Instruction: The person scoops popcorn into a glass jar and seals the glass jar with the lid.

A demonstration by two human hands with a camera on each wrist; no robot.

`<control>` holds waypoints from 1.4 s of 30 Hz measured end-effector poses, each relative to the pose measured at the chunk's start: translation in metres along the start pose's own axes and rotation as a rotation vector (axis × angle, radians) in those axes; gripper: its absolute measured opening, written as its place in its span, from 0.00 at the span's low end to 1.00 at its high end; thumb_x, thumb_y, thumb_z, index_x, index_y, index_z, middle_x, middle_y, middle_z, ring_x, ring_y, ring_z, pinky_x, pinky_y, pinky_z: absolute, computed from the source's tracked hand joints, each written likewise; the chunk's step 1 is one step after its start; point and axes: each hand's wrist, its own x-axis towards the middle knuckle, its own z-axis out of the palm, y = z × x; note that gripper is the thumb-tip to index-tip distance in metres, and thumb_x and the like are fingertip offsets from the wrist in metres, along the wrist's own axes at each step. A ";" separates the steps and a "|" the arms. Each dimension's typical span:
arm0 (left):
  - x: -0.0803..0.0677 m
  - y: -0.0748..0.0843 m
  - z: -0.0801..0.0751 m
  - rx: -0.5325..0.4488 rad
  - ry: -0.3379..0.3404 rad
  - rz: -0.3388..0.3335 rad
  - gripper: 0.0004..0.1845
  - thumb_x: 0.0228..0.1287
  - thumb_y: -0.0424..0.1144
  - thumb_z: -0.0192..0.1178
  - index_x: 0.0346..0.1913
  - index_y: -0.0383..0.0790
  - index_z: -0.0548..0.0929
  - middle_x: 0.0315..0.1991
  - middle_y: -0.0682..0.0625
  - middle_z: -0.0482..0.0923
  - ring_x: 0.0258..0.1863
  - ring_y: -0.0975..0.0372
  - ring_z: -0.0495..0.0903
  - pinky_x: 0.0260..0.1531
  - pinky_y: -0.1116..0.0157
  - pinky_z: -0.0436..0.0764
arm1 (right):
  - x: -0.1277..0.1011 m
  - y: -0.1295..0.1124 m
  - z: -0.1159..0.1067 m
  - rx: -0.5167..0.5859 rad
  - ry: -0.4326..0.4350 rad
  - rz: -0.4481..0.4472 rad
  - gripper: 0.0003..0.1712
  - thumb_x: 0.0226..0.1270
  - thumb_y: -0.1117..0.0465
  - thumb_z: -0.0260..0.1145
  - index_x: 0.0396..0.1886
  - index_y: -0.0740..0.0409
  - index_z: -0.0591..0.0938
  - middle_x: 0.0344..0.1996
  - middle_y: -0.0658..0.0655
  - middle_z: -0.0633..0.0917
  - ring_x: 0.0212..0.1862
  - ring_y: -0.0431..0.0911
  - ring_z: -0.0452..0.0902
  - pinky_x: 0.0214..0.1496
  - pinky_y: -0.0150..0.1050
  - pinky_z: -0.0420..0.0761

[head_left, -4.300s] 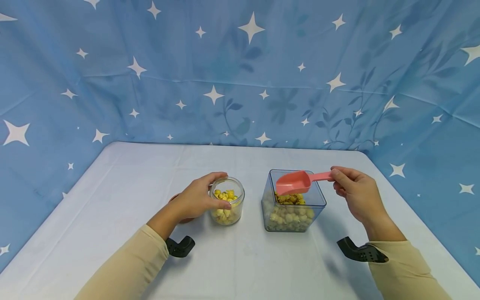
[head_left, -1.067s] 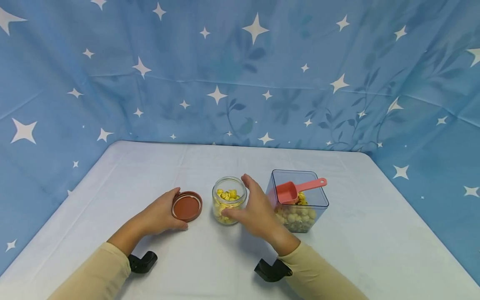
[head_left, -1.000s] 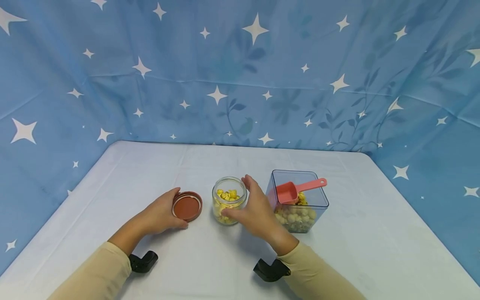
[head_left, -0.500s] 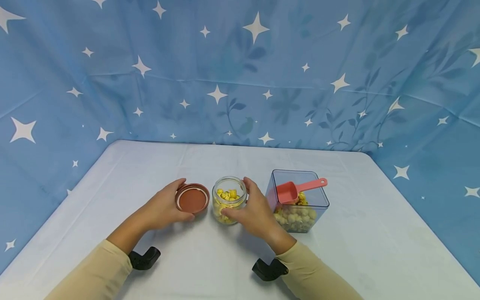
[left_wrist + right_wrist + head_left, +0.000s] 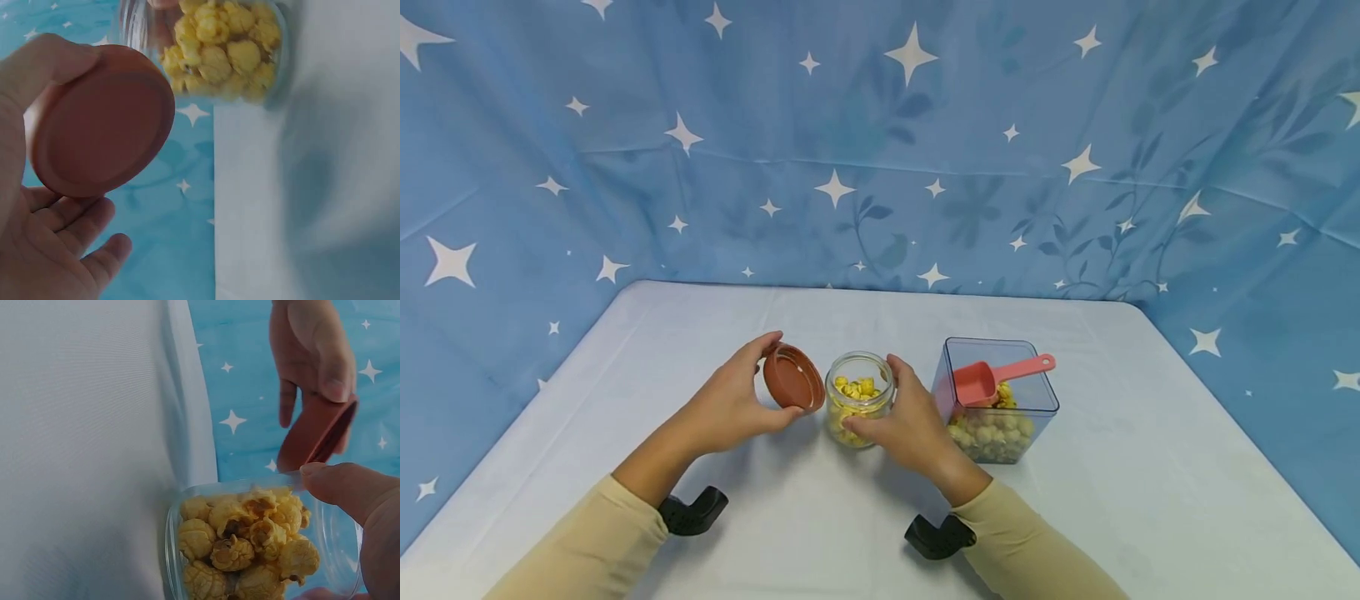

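Small glass jar (image 5: 859,398) of yellow popcorn (image 5: 853,389) stands upright on the white table (image 5: 865,533), approx. centre, mouth uncovered. Right hand (image 5: 908,421) is wrapped round the jar from its right side: thumb on the near wall, fingers curled over the far rim. In the right wrist view the thumb tip presses the rim of the jar (image 5: 262,550).

Left hand (image 5: 733,404) sits just left of the jar, holding the brown round lid (image 5: 793,379) off the table, tilted on edge, right edge just beside the jar's rim; can't tell if they touch. Thumb and fingers pinch the lid (image 5: 100,122) by its rim, per left wrist view.

Right of the jar, close by: clear square container (image 5: 997,412) w/ more popcorn; pink scoop (image 5: 992,380) rests inside, handle lying across the container's right rim. Blue star-print cloth (image 5: 880,142) hangs behind the jar.
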 end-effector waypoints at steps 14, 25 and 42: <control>0.031 0.028 0.028 -0.187 -0.005 0.117 0.50 0.52 0.37 0.74 0.75 0.32 0.58 0.67 0.43 0.68 0.64 0.52 0.71 0.59 0.52 0.76 | 0.000 0.005 0.001 0.035 -0.003 -0.040 0.60 0.51 0.53 0.81 0.75 0.70 0.57 0.62 0.67 0.74 0.57 0.54 0.76 0.57 0.53 0.80; 0.045 0.045 0.040 -0.123 -0.063 0.098 0.49 0.50 0.42 0.76 0.73 0.32 0.62 0.65 0.44 0.72 0.57 0.54 0.75 0.52 0.54 0.80 | -0.001 0.004 0.002 0.018 0.006 -0.103 0.54 0.51 0.55 0.80 0.72 0.67 0.62 0.61 0.60 0.76 0.59 0.52 0.76 0.58 0.52 0.79; 0.056 0.053 0.044 -0.014 -0.123 0.031 0.47 0.50 0.49 0.77 0.71 0.32 0.68 0.62 0.44 0.74 0.54 0.54 0.76 0.48 0.57 0.82 | -0.002 0.005 -0.001 0.054 -0.001 -0.112 0.49 0.52 0.54 0.80 0.70 0.63 0.67 0.57 0.56 0.78 0.54 0.47 0.78 0.54 0.48 0.80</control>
